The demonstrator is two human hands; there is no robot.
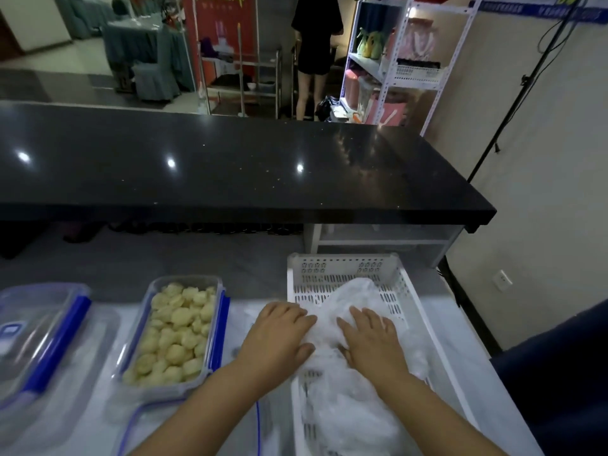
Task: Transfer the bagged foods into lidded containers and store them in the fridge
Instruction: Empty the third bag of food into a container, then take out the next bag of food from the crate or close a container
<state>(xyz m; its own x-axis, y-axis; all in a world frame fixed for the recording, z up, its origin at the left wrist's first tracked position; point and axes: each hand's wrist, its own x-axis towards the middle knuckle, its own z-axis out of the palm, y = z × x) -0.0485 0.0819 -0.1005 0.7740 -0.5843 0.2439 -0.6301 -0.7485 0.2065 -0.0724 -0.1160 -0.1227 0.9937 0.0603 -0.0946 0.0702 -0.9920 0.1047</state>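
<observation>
Far left of frame, lower half: a clear rectangular plastic container with blue clip latches (39,337), blurred; contents cannot be made out.

Just right of it, lower left-centre: a second clear rectangular plastic container (177,330), uncovered, filled nearly to the rim with pale yellow round food pieces (174,340). A blue latch runs along its right edge. In front of it, at the bottom edge, part of a clear lid with a blue seal line (138,419) lies flat on the pale work surface (473,366).

Centre bottom: left hand (279,337), palm down, fingers extended and lying on the left edge of a crumpled translucent white plastic bag (345,399); thumb against the bag's side. Not curled round it.

Right of centre: right hand (371,340), also flat, fingers spread and pressing on top of the same bag. No closed grasp visible.

The bag sits inside a white perforated plastic basket (342,268), lower right of centre, filling most of it.

Across the middle of the frame: a long black speckled countertop (230,166). Upper right: white metal shelving (394,60) with assorted items; a person in dark clothes (316,44) stands beside it, back turned.
</observation>
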